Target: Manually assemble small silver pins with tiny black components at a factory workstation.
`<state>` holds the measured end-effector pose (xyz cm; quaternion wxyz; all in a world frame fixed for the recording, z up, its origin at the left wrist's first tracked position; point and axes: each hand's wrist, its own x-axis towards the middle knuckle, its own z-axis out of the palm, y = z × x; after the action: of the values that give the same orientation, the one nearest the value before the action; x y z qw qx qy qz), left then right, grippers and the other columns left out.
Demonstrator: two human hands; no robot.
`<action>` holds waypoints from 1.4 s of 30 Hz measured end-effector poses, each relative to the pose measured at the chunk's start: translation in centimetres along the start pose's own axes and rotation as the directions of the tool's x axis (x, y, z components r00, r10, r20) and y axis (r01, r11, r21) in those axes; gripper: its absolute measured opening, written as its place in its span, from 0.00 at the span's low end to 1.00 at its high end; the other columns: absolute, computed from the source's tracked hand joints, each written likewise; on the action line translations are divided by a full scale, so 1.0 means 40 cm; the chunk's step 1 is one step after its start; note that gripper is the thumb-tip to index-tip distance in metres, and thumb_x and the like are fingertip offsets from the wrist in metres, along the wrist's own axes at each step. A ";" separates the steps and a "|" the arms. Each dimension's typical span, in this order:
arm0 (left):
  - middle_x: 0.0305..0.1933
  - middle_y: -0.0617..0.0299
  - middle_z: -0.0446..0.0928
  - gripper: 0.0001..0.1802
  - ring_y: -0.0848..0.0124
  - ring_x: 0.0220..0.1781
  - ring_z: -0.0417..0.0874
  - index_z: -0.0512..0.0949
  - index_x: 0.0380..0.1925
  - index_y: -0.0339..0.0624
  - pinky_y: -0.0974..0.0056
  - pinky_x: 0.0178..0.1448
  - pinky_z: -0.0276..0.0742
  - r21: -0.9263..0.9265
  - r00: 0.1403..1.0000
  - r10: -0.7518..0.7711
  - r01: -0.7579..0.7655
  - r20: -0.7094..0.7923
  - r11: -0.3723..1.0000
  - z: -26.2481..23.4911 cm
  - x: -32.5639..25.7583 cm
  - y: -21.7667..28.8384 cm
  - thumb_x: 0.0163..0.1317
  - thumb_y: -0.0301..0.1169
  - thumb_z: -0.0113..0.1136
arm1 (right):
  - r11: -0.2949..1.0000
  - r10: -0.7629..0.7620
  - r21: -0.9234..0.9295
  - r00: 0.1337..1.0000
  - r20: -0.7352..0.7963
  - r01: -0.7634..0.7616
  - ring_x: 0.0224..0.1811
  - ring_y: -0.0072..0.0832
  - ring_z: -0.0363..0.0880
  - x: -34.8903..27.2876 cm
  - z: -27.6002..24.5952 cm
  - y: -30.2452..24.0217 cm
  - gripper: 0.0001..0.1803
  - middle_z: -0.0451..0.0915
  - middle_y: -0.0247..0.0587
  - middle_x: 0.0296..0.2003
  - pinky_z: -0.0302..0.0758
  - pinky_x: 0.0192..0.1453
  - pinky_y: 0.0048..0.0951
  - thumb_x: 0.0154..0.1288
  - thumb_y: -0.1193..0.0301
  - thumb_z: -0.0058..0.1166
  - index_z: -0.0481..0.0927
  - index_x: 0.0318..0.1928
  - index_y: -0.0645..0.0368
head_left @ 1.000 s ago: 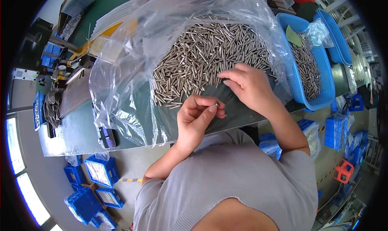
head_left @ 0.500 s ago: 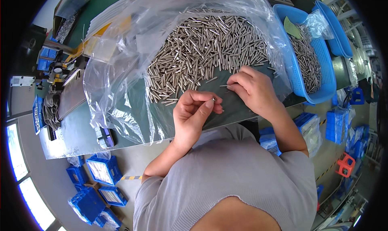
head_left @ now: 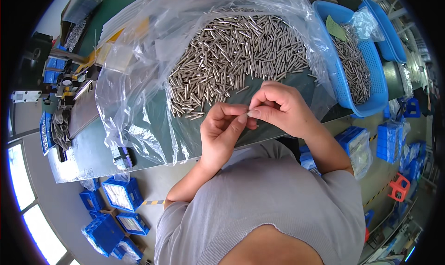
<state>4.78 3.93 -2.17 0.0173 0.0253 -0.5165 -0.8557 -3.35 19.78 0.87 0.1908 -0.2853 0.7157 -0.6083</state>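
My left hand (head_left: 219,134) is closed, thumb and forefinger pinched on a small metal pin, of which barely a glint shows. Against those fingertips, my right hand (head_left: 285,111) also pinches, thumb to forefinger; its fingers largely hide the thin pin between them. Both hands meet just above the table's near edge. Beyond them spreads a wide heap of short silvery metal pins (head_left: 232,56), lying on a clear plastic sheet (head_left: 132,114). A few loose pins lie at the heap's near side.
At the right stands a blue perforated basket (head_left: 376,79) with more pins and a green card (head_left: 335,29). A second blue basket (head_left: 391,44) is behind it. Small equipment (head_left: 67,82) stands at the left of the green table (head_left: 85,158). Blue crates (head_left: 123,194) are on the floor.
My right hand has moved left from beside the heap, bringing the thin pin to my left fingertips. The left hand has hardly moved.
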 end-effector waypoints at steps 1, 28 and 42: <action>0.39 0.52 0.78 0.04 0.70 0.37 0.81 0.70 0.38 0.31 0.67 0.45 0.79 0.007 1.000 0.001 -0.001 -0.007 1.000 -0.002 -0.001 0.000 0.64 0.18 0.49 | 1.000 0.000 0.000 1.000 0.001 0.000 0.23 0.14 0.67 0.004 0.002 -0.003 0.05 0.69 0.29 0.24 0.62 0.26 0.18 0.57 0.77 0.60 0.76 0.29 0.62; 0.38 0.52 0.78 0.02 0.70 0.36 0.81 0.70 0.36 0.31 0.67 0.44 0.79 -0.037 0.999 -0.030 0.029 -0.045 0.999 0.003 0.003 0.008 0.63 0.18 0.50 | 0.995 -0.093 -0.057 0.978 -0.188 0.084 0.23 0.16 0.67 -0.003 0.013 0.030 0.01 0.71 0.30 0.23 0.61 0.24 0.18 0.56 0.79 0.57 0.78 0.30 0.63; 0.40 0.50 0.78 0.03 0.69 0.36 0.81 0.69 0.36 0.32 0.66 0.44 0.79 -0.117 1.000 -0.006 0.003 -0.028 0.993 -0.008 0.001 0.006 0.63 0.18 0.49 | 0.775 -0.149 -0.630 0.983 -0.110 0.047 0.23 0.26 0.74 0.046 0.003 0.029 0.06 0.74 0.36 0.24 0.69 0.26 0.27 0.54 0.75 0.59 0.77 0.33 0.59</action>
<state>4.75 3.54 -2.12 0.0240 0.0374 -0.4650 -0.8842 -4.90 18.63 -0.14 -0.0024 -0.3216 0.8732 -0.3661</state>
